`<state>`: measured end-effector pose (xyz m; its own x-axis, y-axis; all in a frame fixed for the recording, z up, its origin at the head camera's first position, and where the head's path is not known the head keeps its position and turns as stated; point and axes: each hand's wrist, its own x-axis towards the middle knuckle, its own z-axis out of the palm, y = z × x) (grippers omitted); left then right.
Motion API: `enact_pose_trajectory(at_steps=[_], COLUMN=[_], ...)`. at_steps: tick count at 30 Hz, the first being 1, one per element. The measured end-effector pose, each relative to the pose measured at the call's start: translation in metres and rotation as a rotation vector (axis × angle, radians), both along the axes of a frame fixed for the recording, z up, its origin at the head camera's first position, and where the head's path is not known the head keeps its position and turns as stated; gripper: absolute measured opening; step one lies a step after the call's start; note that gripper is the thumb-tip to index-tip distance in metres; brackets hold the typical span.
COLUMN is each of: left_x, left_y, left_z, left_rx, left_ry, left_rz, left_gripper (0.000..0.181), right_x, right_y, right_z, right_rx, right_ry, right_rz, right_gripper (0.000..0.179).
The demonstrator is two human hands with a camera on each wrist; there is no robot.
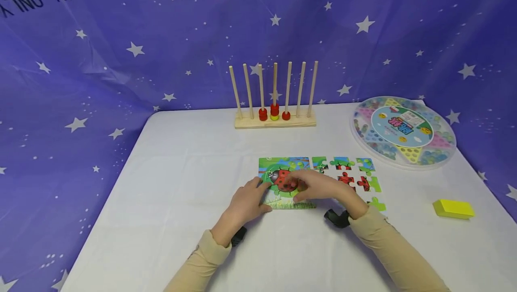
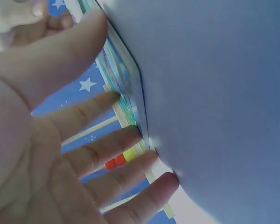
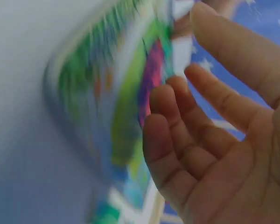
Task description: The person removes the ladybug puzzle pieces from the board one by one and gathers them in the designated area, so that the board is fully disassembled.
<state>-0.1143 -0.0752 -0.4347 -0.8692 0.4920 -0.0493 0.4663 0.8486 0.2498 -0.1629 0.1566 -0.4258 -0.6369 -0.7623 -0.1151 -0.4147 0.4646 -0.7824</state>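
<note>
A square ladybug picture board (image 1: 278, 165) lies on the white table. My left hand (image 1: 246, 200) is at its left edge, thumb and fingers spread. The left wrist view shows this hand (image 2: 51, 144) with nearly straight fingers, tips right at the board's rim (image 2: 133, 74). Over the right part of the picture is my right hand (image 1: 319, 184), its fingers loosely bent. In the right wrist view nothing sits between the fingers of this hand (image 3: 210, 154), and the picture (image 3: 95, 93) is blurred. Several loose ladybug puzzle pieces (image 1: 365, 165) lie to the right, partly hidden by the right hand and forearm.
Behind stands a wooden peg rack (image 1: 274, 124) with red and yellow beads on its middle pegs. A round, clear game case (image 1: 401, 126) lies at the back right, a yellow block (image 1: 453, 209) at the right. A starry purple cloth (image 1: 181, 36) hangs behind the table.
</note>
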Motion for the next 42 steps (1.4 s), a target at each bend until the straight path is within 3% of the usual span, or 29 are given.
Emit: enact_pose_trajectory(at_steps=[3, 9, 23, 31, 36, 42], left_x=[0.001, 0.002, 0.002, 0.002, 0.002, 0.002], left_y=[0.000, -0.004, -0.004, -0.002, -0.002, -0.002], left_z=[0.001, 0.002, 0.002, 0.001, 0.001, 0.003], left_rx=[0.020, 0.002, -0.012, -0.023, -0.028, -0.035], left_ry=[0.002, 0.015, 0.003, -0.010, -0.005, -0.002], left_rz=[0.019, 0.034, 0.049, 0.055, 0.051, 0.043], left_gripper=[0.067, 0.067, 0.070, 0.071, 0.072, 0.072], right_x=[-0.001, 0.006, 0.018, 0.020, 0.022, 0.020], right_y=[-0.018, -0.035, -0.043, -0.045, -0.043, -0.042], right_z=[-0.007, -0.009, -0.011, -0.007, -0.006, -0.007], right_rx=[0.027, 0.145, 0.137, 0.140, 0.114, 0.143], right_ry=[0.055, 0.166, 0.142, 0.134, 0.168, 0.151], right_rz=[0.045, 0.025, -0.064, -0.082, -0.073, -0.076], right_gripper=[0.052, 0.060, 0.037, 0.064, 0.059, 0.064])
